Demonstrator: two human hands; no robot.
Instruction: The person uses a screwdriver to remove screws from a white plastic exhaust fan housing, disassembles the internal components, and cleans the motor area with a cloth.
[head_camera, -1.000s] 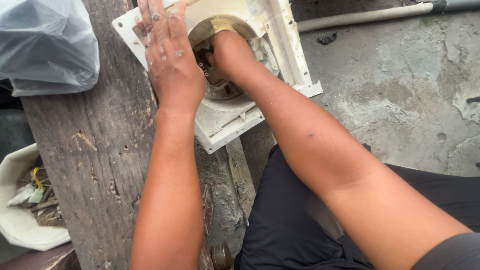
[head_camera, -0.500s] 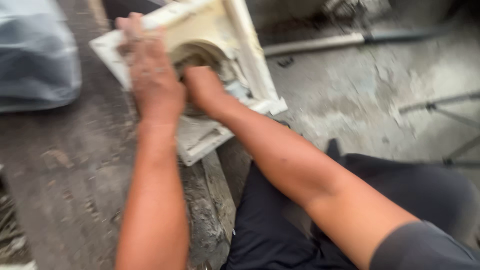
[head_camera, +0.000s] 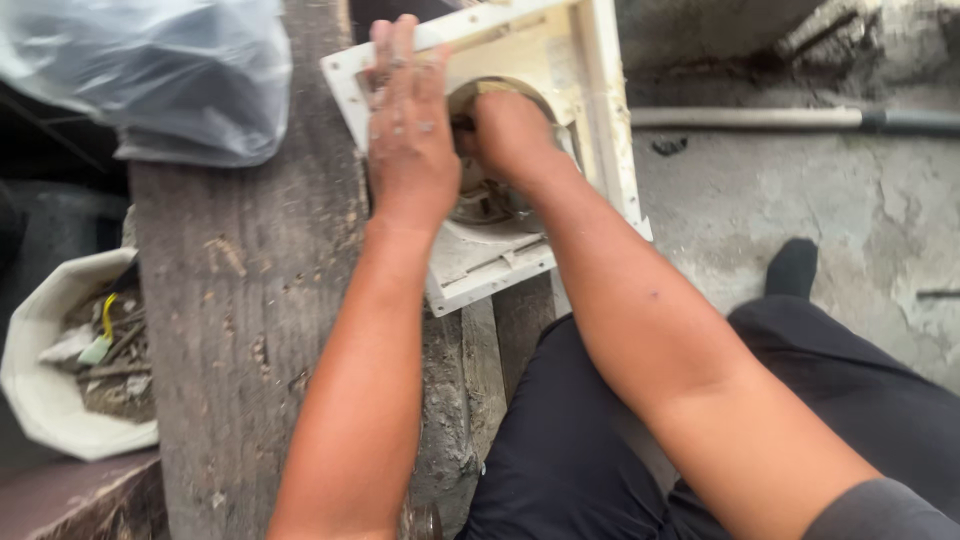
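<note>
Maybe the white fan frame (head_camera: 480, 265) tips off the wood surface (head_camera: 245, 300).
Left hand (head_camera: 410, 140) lies flat on it; right hand (head_camera: 510, 130) is curled inside the hole, grip hidden.

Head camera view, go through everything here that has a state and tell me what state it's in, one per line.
White square housing: lying flat, overhanging the plank's edge.
Left hand: pressed flat on the housing.
Right hand: fisted in the round opening.
Plastic bag: bulging, resting on the plank.
White tub: open, holding debris.

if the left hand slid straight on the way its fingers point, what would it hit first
Probably nothing solid: the left hand lies flat on the white square housing, fingers already at its far edge, so it would slide off; beyond is cropped.
</note>
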